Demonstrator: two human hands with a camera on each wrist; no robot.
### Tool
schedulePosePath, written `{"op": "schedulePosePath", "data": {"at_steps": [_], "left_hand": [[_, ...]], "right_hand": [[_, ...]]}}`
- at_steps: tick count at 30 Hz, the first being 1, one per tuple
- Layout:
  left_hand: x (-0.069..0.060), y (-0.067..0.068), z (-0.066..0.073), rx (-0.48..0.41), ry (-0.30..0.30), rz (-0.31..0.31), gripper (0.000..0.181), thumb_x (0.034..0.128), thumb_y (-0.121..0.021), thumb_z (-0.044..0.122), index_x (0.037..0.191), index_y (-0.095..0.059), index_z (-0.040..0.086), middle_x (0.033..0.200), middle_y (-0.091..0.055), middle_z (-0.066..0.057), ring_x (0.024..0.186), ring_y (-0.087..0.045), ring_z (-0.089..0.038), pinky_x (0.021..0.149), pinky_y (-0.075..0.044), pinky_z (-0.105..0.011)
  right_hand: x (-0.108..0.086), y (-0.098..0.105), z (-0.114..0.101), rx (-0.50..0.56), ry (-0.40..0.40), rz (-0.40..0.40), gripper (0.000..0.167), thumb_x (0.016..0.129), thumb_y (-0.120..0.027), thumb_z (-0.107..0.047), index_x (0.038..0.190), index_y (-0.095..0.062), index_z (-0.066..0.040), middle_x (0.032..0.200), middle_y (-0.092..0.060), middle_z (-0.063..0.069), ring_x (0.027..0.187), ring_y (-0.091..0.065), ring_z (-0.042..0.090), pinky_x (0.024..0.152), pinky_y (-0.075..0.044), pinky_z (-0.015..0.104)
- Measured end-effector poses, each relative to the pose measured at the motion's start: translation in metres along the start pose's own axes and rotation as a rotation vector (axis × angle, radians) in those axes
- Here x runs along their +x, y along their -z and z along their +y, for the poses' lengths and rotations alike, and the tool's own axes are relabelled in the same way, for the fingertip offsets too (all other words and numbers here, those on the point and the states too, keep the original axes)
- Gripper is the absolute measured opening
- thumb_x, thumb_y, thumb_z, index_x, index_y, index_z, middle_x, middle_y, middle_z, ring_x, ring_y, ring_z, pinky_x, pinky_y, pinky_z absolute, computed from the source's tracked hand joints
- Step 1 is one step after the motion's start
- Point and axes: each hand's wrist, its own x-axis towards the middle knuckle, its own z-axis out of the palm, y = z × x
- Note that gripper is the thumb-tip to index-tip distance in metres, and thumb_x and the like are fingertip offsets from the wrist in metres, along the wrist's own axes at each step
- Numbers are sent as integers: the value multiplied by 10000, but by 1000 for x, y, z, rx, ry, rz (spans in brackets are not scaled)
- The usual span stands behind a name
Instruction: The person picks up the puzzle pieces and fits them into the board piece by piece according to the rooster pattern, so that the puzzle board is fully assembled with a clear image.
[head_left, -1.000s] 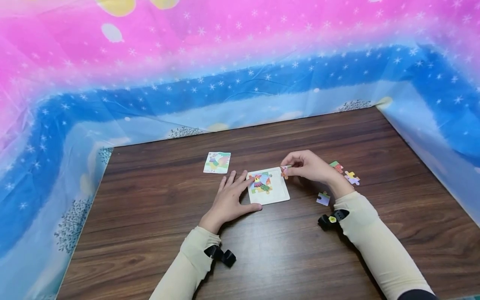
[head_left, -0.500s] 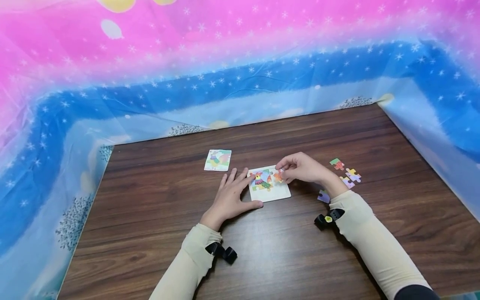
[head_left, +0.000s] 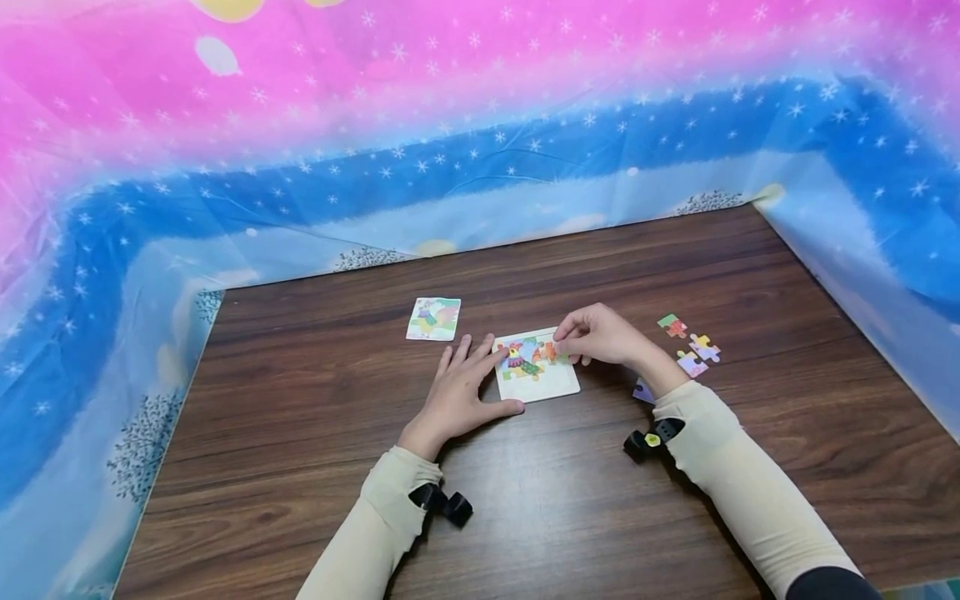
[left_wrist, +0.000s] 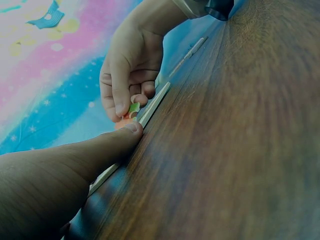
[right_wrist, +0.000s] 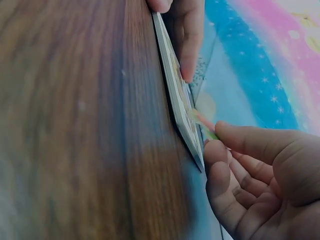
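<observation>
White square tray (head_left: 551, 388) with multicoloured rooster jigsaw (head_left: 530, 366), frame centre.
Right grip (head_left: 603, 336) pinches green-orange piece (left_wrist: 134, 107); left grip (head_left: 459, 400), spread, touches tray.

From head height, the surface (head_left: 540, 508) is viewed forward and downward; in both wrist views, the shared board (head_left: 551, 382) is seen closely, edge-on.

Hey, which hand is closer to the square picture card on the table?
Left. The left hand is just below the picture card in the head view, slightly to its right; the right hand is well to the right, pinching a puzzle piece at the puzzle tray.
</observation>
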Motion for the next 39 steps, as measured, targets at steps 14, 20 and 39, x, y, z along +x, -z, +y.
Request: {"op": "schedulePosePath", "data": {"at_steps": [14,20,39], "left_hand": [[2,3,-2,-3,-7,-3,927,894,-769,633,1648,-413,226,1737,-246,-74,1623,-68,-366,1291,-10,-574],[2,2,-3,-2,-3,0,925,900,-761,636,1650,-408,225,1738,-242,-76,1623,-69,-366,1291,-10,-574],[0,1,-1,-8,-11,-3,927,896,-768,631,1648,-413,221,1740,-237,-69,1625,-61,-358,1292,-2,-570]], "right_hand": [[2,-18,-11,-342,127,94,62,938,-782,-85,877,-792,-87,778,-717,-22,669,-609,122,649,-507,324],[2,-17,-15,-427,199,45,99,965,-746,-64,905,-822,-84,837,-709,-3,731,-585,134,686,-500,357],[-76,53,-20,-679,-141,-220,308,769,-935,-152,968,-727,-42,924,-669,43,748,-552,192,668,-502,359]]}}
